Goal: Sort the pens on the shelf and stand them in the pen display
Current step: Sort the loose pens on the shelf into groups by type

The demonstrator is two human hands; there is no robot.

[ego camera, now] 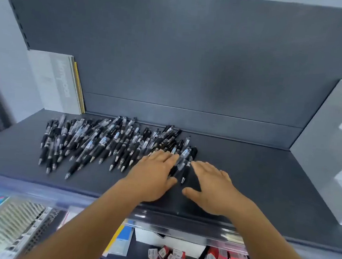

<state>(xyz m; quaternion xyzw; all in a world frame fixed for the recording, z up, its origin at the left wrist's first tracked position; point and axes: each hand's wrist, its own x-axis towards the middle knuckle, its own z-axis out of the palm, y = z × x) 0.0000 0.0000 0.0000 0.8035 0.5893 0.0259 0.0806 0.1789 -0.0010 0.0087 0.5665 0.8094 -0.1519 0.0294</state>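
Head view: black pens (107, 142) lie in a loose heap on the dark shelf (254, 178), toward its left and centre; left hand (153, 175) lies flat, fingers straight, on the heap's right edge; right hand (212, 186) is spread flat just beside it, fingertips touching the outermost pens; small red-and-white boxes (167, 257) occupy the lower shelf

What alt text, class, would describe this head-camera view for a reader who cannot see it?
Two open hands, left hand and right hand, lie flat at the right end of a pile of black pens on a dark grey shelf. White booklets lean at the back left.
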